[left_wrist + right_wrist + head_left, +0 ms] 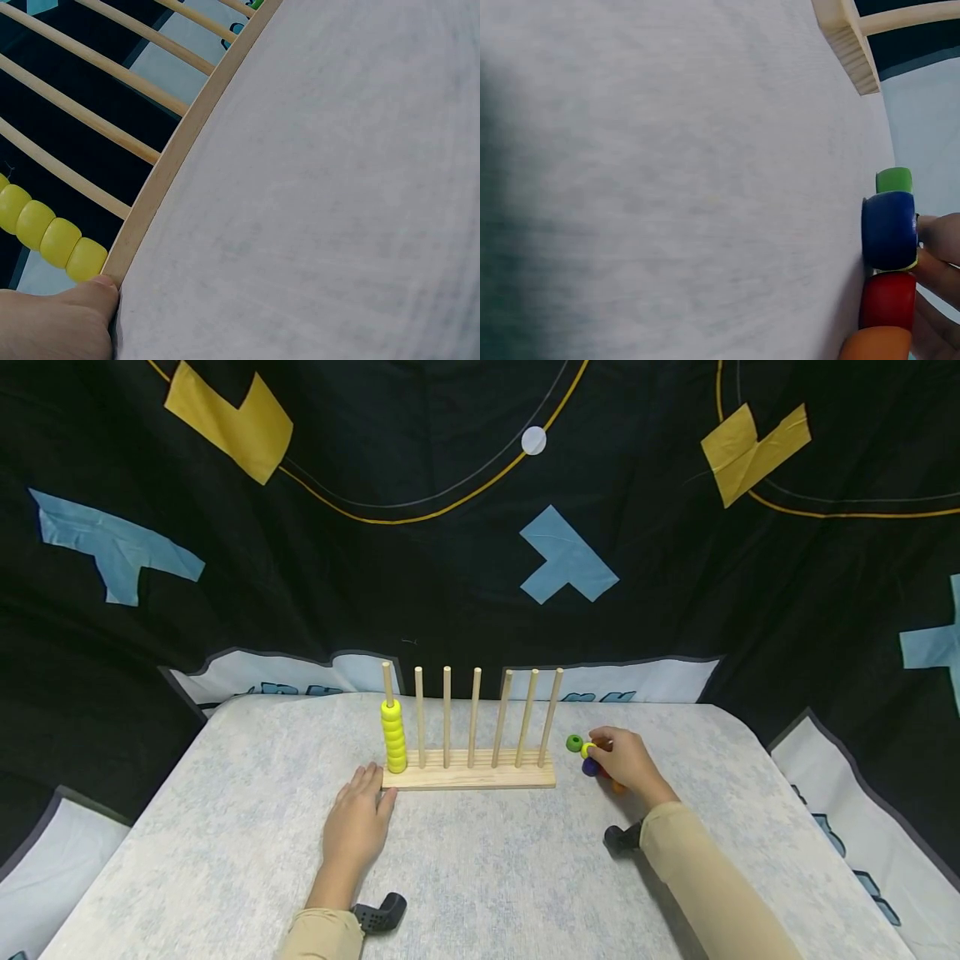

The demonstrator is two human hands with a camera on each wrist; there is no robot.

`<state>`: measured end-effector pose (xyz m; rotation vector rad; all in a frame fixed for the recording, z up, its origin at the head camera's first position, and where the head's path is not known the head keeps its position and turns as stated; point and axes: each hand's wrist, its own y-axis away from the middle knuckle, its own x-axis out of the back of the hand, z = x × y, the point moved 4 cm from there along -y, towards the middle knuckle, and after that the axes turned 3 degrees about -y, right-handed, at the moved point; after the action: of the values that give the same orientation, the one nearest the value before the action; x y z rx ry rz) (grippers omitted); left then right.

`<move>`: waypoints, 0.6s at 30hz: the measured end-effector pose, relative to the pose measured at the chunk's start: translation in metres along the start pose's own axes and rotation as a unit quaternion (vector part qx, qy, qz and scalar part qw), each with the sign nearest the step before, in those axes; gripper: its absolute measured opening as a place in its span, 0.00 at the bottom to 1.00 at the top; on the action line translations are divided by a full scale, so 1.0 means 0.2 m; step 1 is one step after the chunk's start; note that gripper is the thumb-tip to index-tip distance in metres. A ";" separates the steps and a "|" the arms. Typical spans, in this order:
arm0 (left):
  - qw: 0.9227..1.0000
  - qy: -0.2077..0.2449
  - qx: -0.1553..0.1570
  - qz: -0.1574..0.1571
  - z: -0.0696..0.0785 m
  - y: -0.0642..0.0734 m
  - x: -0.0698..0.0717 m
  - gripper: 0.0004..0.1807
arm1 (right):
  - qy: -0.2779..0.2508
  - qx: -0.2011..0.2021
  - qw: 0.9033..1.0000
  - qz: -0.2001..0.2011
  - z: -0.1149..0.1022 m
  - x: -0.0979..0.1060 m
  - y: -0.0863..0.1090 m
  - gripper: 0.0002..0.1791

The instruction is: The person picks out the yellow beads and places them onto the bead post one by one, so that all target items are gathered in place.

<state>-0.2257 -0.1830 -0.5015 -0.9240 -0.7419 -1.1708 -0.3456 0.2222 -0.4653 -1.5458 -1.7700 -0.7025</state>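
Note:
A wooden stand [468, 782] with several upright pegs is on the table, and its leftmost peg carries a stack of yellow beads [393, 737]. My left hand [356, 822] rests at the stand's left end, fingers fairly straight along the side. The left thumb [94, 294] touches the front edge, just by the lowest yellow bead. To the right of the stand, my right hand [624, 764] pinches a loose yellow bead [588, 749] between thumb and forefinger. Close around those fingers lie a green bead [574, 742], a blue bead [889, 231], a red bead [887, 300] and an orange bead [876, 345].
The table [495, 868] has a pale mottled cover. Behind it hangs a black cloth [420, 585] with yellow and blue shapes. Each wrist wears a small black device, one by the left sleeve [322, 935] and one by the right sleeve [697, 868].

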 end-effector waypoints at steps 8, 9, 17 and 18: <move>1.000 0.001 0.000 0.000 0.00 0.00 0.00 0.32 | 0.012 0.005 1.000 -0.005 -0.01 0.03 -0.01 0.19; 1.000 0.002 0.000 0.000 0.00 0.00 0.00 0.32 | 0.015 0.006 1.000 -0.005 -0.01 0.03 -0.01 0.19; 1.000 0.002 0.001 -0.005 0.01 0.00 0.01 0.31 | 0.017 -0.010 1.000 -0.016 0.01 0.01 -0.01 0.21; 1.000 0.001 0.001 -0.005 0.01 0.00 0.01 0.31 | 0.017 -0.009 1.000 -0.018 0.02 0.01 -0.01 0.21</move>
<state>-0.2255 -0.1824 -0.4998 -0.9178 -0.7463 -1.1794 -0.3491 0.2255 -0.4660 -1.5087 -1.7746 -0.7585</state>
